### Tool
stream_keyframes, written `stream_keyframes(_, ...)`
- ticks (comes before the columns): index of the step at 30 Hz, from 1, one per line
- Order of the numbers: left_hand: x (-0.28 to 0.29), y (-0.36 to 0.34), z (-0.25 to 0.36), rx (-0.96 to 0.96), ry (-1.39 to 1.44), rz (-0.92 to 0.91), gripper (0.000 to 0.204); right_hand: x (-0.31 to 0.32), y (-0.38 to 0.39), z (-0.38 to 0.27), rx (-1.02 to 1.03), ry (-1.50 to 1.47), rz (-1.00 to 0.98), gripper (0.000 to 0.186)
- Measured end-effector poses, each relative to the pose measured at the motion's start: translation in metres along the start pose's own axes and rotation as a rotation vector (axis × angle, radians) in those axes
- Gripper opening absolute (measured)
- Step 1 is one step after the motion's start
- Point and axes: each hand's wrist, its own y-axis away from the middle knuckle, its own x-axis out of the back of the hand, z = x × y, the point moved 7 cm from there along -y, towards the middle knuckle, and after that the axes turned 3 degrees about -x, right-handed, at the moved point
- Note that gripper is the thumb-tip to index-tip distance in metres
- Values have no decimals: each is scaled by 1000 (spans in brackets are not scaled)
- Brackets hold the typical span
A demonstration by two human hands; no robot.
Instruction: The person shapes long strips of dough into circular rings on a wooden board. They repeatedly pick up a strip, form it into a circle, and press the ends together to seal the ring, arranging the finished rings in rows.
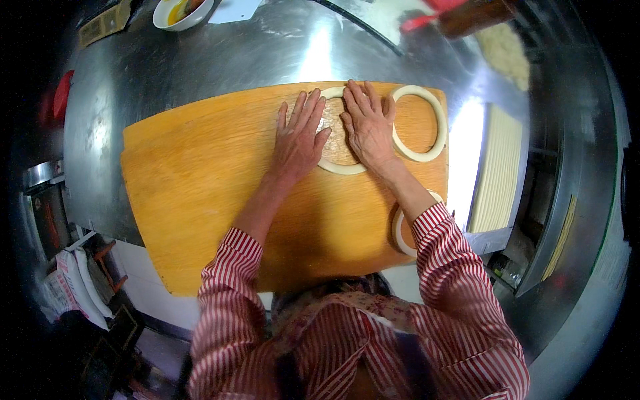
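A pale, dough-like ring (pixel 342 169) lies on the wooden board (pixel 200 193), right of its middle and close to its far edge. The left hand (pixel 301 137) is laid palm-down over the ring's left side, fingers stretched out and slightly spread; the right hand (pixel 369 130) lies likewise over its right side, fingers nearer together. Neither pinches anything that shows (the undersides of both hands are hidden).

A second ring (pixel 441 123) sits in the board's far right corner, just beside the right hand; whether they touch, I cannot tell. A third ring (pixel 399 233), partly covered by the right forearm, lies near the board's right edge. Room to move lies on the left, where a wide stretch of wood grain runs to the board's left edge.

Around the board spreads a steel table (pixel 107 147). Beyond the board's far left part stands a white bowl (pixel 160 19) with yellow-orange liquid and something brown in it. Off the board's right edge lies a ridged slab of pale strips (pixel 499 167). A white sack (pixel 73 283) is beyond the board's near left side, its contents hidden.
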Motion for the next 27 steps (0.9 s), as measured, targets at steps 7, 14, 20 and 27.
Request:
stream_keyframes(7, 6, 17, 7, -35, 41, -59, 61, 6, -4, -2, 28, -38, 9, 47)
stream_keyframes(14, 9, 42, 21, -255, 48, -145, 45, 41, 43, 14, -64, -477, -154, 32)
stream_keyframes(20, -5, 53, 29, -329, 68, -131, 30, 45, 96, -6, 96, -148, -125, 31)
stream_keyframes(27, 24, 40, 65, -341, 239, -3, 29, 87, 128, 29, -132, -298, 31, 31)
